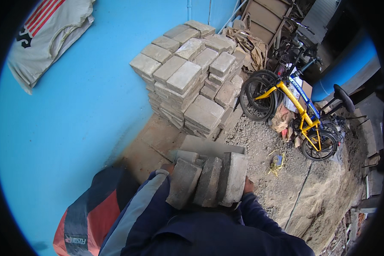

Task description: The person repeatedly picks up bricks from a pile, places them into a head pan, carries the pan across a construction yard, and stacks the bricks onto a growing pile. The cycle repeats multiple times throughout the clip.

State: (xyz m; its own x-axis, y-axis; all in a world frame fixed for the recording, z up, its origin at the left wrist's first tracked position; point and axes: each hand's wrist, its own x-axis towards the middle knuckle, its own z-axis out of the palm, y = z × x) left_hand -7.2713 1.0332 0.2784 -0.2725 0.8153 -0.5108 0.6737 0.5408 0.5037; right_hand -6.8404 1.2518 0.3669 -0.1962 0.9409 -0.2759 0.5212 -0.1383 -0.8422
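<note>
Several grey concrete paving bricks (208, 181) stand on edge side by side in front of my body, squeezed between my two hands. My left hand (168, 168) presses the outer side of the left brick (184, 182); most of it is hidden behind the brick and my sleeve. Against the right brick (233, 178) rests my right hand (248, 186), its fingers bent round the outer side. More grey blocks (212, 147) show just beyond the held ones; whether they belong to the same load I cannot tell.
A tall stack of paving bricks (179, 77) stands ahead beside the blue wall (93, 94). A yellow folding bicycle (301, 109) is at right on gravel (260, 136). Near my left arm lies a red and black bag (104, 213). A white cloth (51, 42) hangs upper left.
</note>
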